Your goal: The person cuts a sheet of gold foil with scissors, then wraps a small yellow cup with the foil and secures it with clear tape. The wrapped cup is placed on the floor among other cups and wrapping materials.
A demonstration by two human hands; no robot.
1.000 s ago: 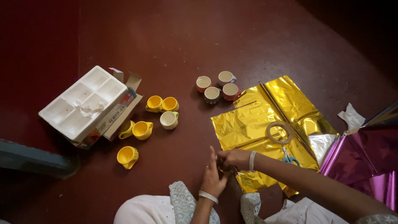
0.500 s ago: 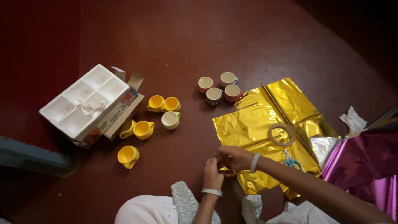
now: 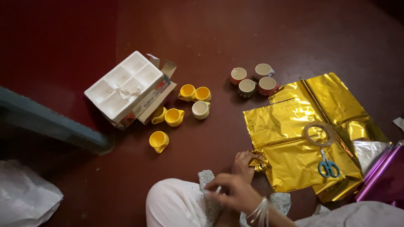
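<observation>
My left hand [image 3: 244,162] pinches a crumpled corner of the gold foil sheet [image 3: 290,122], which lies spread on the dark red floor. My right hand [image 3: 233,192], with bangles at the wrist, hovers over my lap in front of the left hand. Its fingers point left and are blurred, so I cannot make out anything in them. A roll of clear tape [image 3: 320,133] and blue-handled scissors [image 3: 329,167] lie on the foil to the right of both hands.
Several small yellow cups [image 3: 174,117] sit beside a white moulded tray [image 3: 124,86] on an opened cardboard box. Several red and brown cups [image 3: 252,80] stand farther back. Purple foil [image 3: 385,176] and silver foil [image 3: 370,151] lie at right. A white bag [image 3: 25,201] lies at lower left beside a grey ledge [image 3: 50,126].
My right hand has left the foil corner and moved down and left toward my lap. My left hand stays at the corner. The view has shifted slightly.
</observation>
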